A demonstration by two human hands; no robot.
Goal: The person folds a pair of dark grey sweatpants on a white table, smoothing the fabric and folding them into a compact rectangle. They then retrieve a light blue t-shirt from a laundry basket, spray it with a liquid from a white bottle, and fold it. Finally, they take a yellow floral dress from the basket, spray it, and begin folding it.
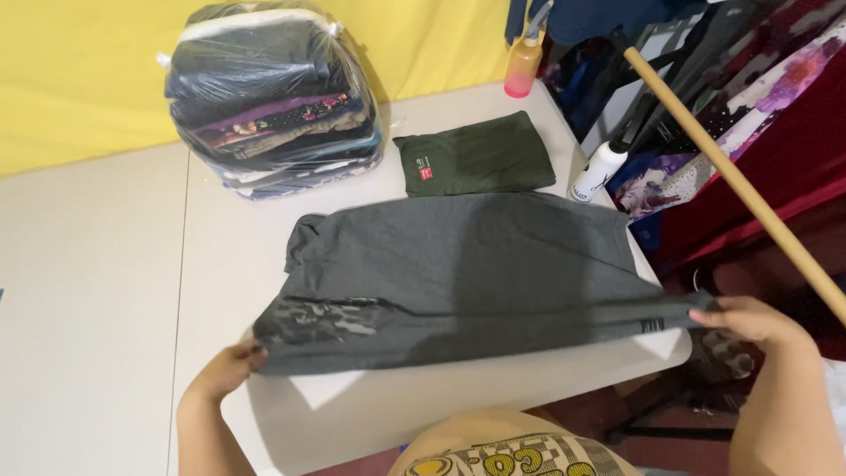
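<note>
A grey shirt [467, 264] lies spread across the white table [115, 291], folded lengthwise, with a patterned sleeve at its left end. My left hand [231, 366] pinches the shirt's near left corner. My right hand [749, 319] grips its near right end, just past the table's right edge. The near edge of the cloth is stretched taut between the two hands. Behind it lies a folded dark green garment [476, 157] with a small red tag.
A clear plastic bag of stacked folded clothes [273, 97] stands at the back left. A pink-bottomed spray bottle [523, 63] and a white bottle [597, 170] are at the right rear. A wooden pole [731, 181] slants over clothes heaped to the right.
</note>
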